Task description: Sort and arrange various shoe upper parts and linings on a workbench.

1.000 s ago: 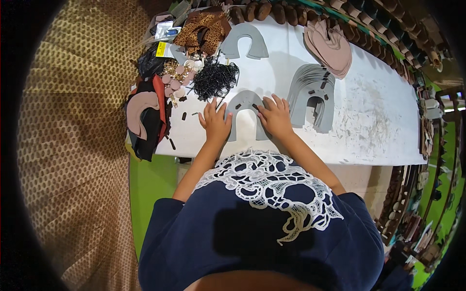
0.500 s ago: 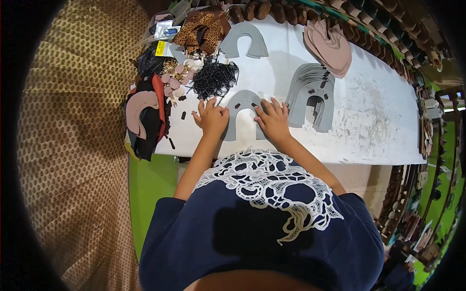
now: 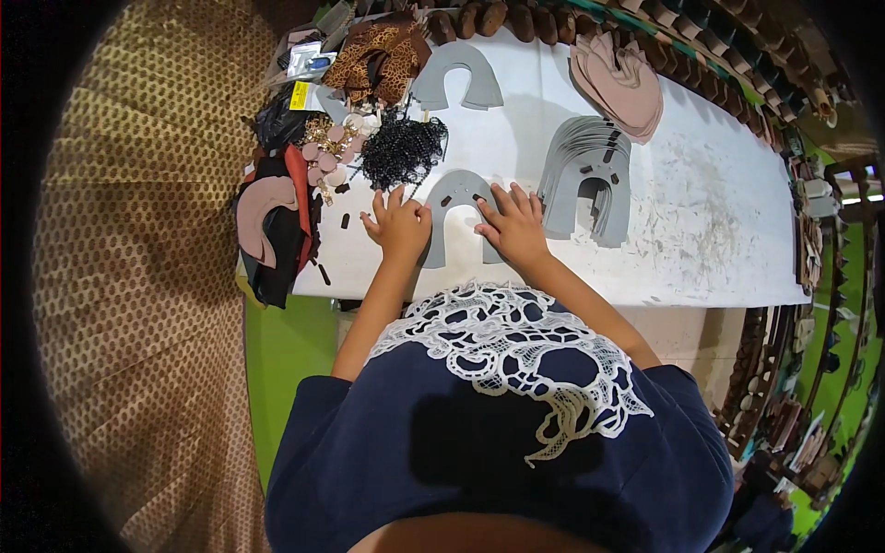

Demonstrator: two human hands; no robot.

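A grey U-shaped cutout lies flat on the white-covered table, its opening toward me. Small dark tabs sit on its curved top, one on either side. My left hand rests at its left arm, palm down with fingers spread. On the other side my right hand lies with its fingers apart, thumb and index finger over the right edge of the cutout. Neither hand grasps anything. Right of my right hand is a fanned stack of similar grey cutouts, with small dark tabs on top.
Beyond my left hand lies a heap of black beaded strands, beside pink discs with gold chain. Leopard-print fabric and another grey cutout are at the back. Pink cutouts are stacked far right; shoe forms line the edge.
The whole view has shifted slightly, with the table sitting a little to the left and higher. Both hands stay at the grey cutout with fingers spread.
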